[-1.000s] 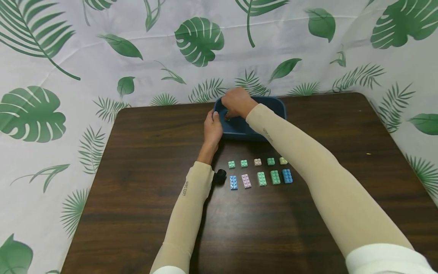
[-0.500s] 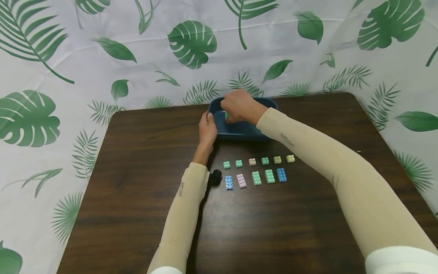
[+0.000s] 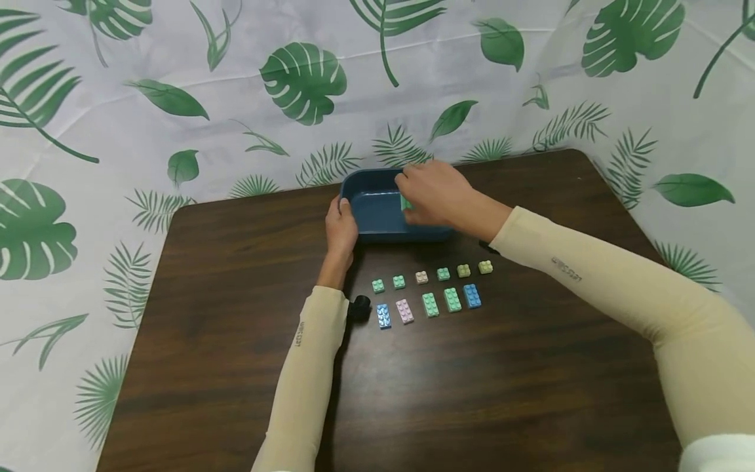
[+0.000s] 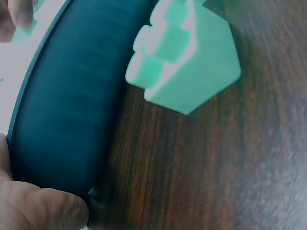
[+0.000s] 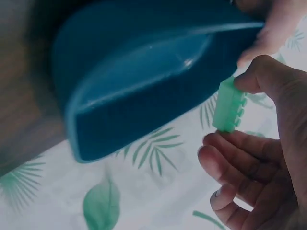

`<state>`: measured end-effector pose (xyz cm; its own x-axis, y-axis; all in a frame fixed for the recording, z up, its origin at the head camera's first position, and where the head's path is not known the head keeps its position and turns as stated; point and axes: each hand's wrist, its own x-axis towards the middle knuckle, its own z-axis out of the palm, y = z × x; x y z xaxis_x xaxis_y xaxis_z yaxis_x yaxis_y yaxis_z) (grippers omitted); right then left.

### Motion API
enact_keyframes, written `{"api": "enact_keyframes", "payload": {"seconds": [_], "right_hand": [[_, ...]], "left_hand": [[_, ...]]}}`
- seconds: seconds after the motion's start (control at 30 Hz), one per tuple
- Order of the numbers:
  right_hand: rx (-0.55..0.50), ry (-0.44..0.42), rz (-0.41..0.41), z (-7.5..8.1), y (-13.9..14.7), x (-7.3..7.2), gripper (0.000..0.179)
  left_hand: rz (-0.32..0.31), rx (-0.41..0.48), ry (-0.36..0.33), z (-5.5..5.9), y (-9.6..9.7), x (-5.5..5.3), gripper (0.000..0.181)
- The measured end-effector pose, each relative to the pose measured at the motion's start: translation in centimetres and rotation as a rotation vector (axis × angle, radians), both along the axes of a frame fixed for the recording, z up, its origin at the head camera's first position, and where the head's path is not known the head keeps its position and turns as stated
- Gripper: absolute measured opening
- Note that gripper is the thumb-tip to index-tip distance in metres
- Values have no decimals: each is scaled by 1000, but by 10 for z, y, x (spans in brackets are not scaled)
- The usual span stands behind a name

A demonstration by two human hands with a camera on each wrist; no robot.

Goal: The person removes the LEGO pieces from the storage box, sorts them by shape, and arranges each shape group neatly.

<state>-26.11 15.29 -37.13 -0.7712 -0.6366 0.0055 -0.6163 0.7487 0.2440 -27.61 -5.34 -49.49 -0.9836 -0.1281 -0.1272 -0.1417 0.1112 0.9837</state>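
My left hand (image 3: pixel 341 229) grips the left end of a dark blue plastic bin (image 3: pixel 380 235), thumb on the rim. Over the bin's right part, my right hand (image 3: pixel 436 193) pinches a green toy building brick (image 5: pixel 228 105) between thumb and fingertips. The right wrist view shows that brick outside the bin's rim line, with the other fingers loosely bent. Two rows of bricks lie on the table in front of the bin. Small square ones, such as a yellow brick (image 3: pixel 485 267), form the back row. Longer ones, such as a pink brick (image 3: pixel 404 311), form the front row.
The dark wooden table (image 3: pixel 236 314) ends at a leaf-print cloth (image 3: pixel 236 151) hung behind the bin. A black wrist camera (image 3: pixel 360 308) sits beside the leftmost bricks. Close to the left wrist camera looms a pale green brick (image 4: pixel 206 62).
My right hand has lifted and moved right across the bin, the green brick coming into sight in its grip. The right forearm has swung right, uncovering the yellow bricks. The left hand keeps its hold.
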Motion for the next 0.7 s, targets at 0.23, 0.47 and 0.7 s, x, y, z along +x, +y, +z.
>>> {"api": "enact_keyframes", "payload": {"seconds": [0.23, 0.47, 0.7], "right_hand": [[-103, 98, 47, -19, 41, 48, 44], [-121, 82, 18, -52, 83, 86, 47], [-156, 94, -17, -74, 117, 119, 54]], "left_hand": [[-12, -21, -11, -1, -3, 0, 56], [10, -34, -3, 0, -3, 1, 55], [-10, -43, 2, 0, -1, 1, 55]]}}
